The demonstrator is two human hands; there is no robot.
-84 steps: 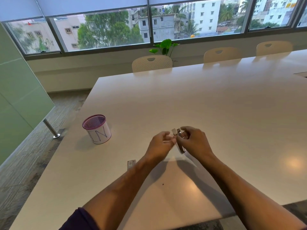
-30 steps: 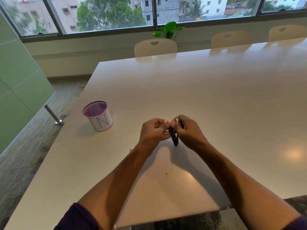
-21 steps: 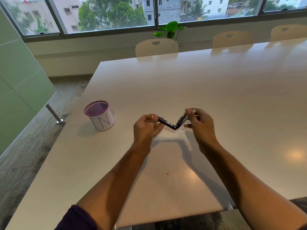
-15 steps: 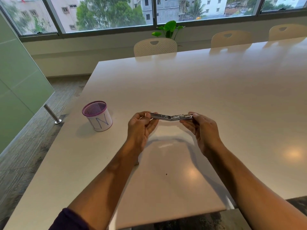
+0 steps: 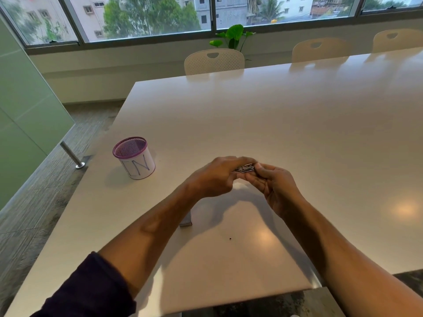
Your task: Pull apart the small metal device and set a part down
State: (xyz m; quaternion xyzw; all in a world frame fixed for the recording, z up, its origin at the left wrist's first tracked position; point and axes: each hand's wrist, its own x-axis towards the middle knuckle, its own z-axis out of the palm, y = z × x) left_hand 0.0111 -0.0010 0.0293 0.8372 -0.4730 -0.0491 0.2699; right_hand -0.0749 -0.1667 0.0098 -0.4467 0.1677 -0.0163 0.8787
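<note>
Both of my hands meet above the white table (image 5: 297, 124), holding a small dark stapler (image 5: 246, 168) with a metal rail between them. My left hand (image 5: 215, 177) covers it from above and the left, fingers curled over it. My right hand (image 5: 272, 184) cradles it from below and the right, thumb on its end. Most of the stapler is hidden by my fingers. A small strip of staples (image 5: 186, 219) lies on the table just under my left forearm, partly hidden.
A purple-rimmed mesh pen cup (image 5: 134, 157) with a white paper label stands on the table left of my hands. Cream chairs (image 5: 214, 61) line the far side under the windows, with a green plant (image 5: 232, 36) behind. A glass partition (image 5: 23, 106) is at the left.
The stapler was swung wide open between my spread hands half a second ago. Now my hands have come together and it is folded shut between them.
</note>
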